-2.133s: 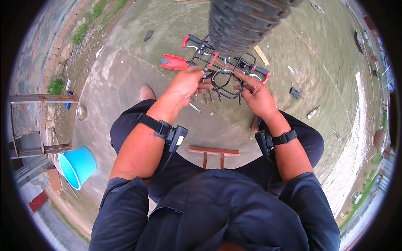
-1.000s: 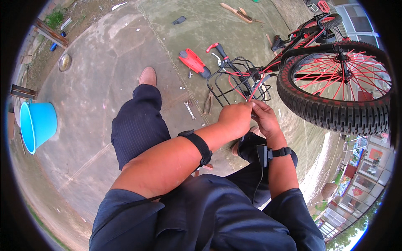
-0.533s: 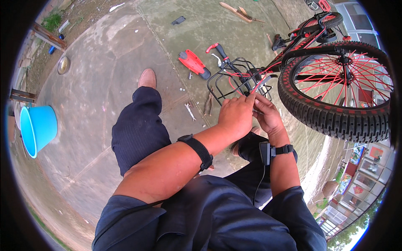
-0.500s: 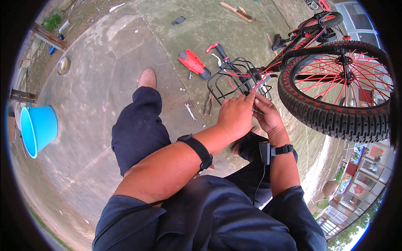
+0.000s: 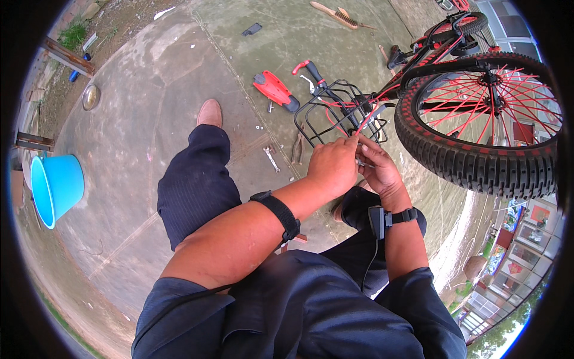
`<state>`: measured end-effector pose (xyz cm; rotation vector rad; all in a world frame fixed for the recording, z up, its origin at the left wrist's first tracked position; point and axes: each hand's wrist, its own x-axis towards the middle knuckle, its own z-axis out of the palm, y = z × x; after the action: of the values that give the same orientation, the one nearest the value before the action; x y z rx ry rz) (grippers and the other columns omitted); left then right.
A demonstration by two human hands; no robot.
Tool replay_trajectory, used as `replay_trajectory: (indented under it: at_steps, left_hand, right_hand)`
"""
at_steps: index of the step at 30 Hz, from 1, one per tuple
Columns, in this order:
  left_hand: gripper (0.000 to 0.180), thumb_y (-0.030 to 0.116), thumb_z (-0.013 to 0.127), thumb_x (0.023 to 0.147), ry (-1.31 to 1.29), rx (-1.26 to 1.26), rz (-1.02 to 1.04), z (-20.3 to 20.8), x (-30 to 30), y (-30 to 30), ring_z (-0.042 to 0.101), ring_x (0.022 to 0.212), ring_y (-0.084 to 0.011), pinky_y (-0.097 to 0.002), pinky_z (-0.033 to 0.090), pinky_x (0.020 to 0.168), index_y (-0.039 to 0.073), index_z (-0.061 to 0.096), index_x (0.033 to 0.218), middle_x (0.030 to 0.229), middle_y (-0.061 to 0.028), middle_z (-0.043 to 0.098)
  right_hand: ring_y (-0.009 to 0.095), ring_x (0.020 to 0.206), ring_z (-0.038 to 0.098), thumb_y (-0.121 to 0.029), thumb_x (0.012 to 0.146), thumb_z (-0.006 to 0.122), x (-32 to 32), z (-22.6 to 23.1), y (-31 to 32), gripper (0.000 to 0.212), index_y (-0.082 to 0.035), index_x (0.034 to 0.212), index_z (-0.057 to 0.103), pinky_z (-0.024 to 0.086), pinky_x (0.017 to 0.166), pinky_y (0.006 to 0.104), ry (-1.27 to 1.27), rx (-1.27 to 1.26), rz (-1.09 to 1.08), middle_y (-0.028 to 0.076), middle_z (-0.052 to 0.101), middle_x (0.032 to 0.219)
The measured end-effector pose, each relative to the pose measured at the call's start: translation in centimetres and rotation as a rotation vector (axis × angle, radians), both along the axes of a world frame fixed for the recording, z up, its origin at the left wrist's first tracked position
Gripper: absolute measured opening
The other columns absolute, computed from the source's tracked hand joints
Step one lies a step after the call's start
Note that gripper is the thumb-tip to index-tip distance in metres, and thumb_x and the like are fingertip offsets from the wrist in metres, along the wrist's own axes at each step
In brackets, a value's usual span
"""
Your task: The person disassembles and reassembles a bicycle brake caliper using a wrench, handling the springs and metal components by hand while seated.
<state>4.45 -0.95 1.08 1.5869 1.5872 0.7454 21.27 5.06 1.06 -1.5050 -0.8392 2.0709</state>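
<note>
Around the upturned bicycle point(image 5: 457, 172) lie a red mudguard point(image 5: 274, 88), spanner point(image 5: 271, 160), pliers point(image 5: 298, 148) and brush point(image 5: 335, 15), one each; its wire basket point(image 5: 323, 98) is just beyond the hands, one of its two wheels point(image 5: 508, 187) jutting close on the right. The left hand point(image 5: 333, 166) and right hand point(image 5: 380, 170) meet, fingers bent; I cannot tell what they grip

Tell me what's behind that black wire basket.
Through the black wire basket show a black handlebar and concrete ground. Whatever lies behind the left hand and right hand, at its edge, is covered.
</note>
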Motion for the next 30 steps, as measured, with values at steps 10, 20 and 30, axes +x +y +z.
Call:
replay_trajectory:
  at_steps: [10,20,30]
  left_hand:
    - [0.072,0.015,0.069,0.077,0.010,-0.015,0.017,0.7,-0.2,0.0,0.060,0.099,-0.0390,-0.0471,0.048,0.086,-0.005,0.037,0.138,0.109,-0.0228,0.058]
    - [0.061,0.006,0.066,0.078,-0.166,-0.074,0.241,0.8,-1.8,2.3,0.059,0.107,-0.0422,-0.0465,0.049,0.090,-0.004,0.043,0.133,0.119,-0.0269,0.057]
    - [0.046,0.012,0.061,0.079,0.196,-0.097,-0.047,4.9,-7.0,12.1,0.062,0.104,-0.0392,-0.0452,0.050,0.087,0.003,0.056,0.124,0.110,-0.0225,0.065]
  right_hand:
    - [0.014,0.104,0.056,-0.024,0.094,0.056,-0.6,0.3,0.6,0.046,-0.007,0.137,0.051,0.047,0.085,0.0323,0.043,0.048,0.057,0.006,0.062,0.118]
    - [0.018,0.106,0.057,-0.047,0.098,0.049,-0.2,0.1,1.1,0.059,-0.002,0.136,0.049,0.047,0.091,0.0350,0.148,0.092,0.061,0.008,0.060,0.123]
    - [0.023,0.109,0.061,-0.036,0.099,0.051,4.7,-0.6,4.4,0.047,-0.002,0.131,0.052,0.049,0.094,0.0377,-0.120,0.141,0.014,0.011,0.062,0.119]
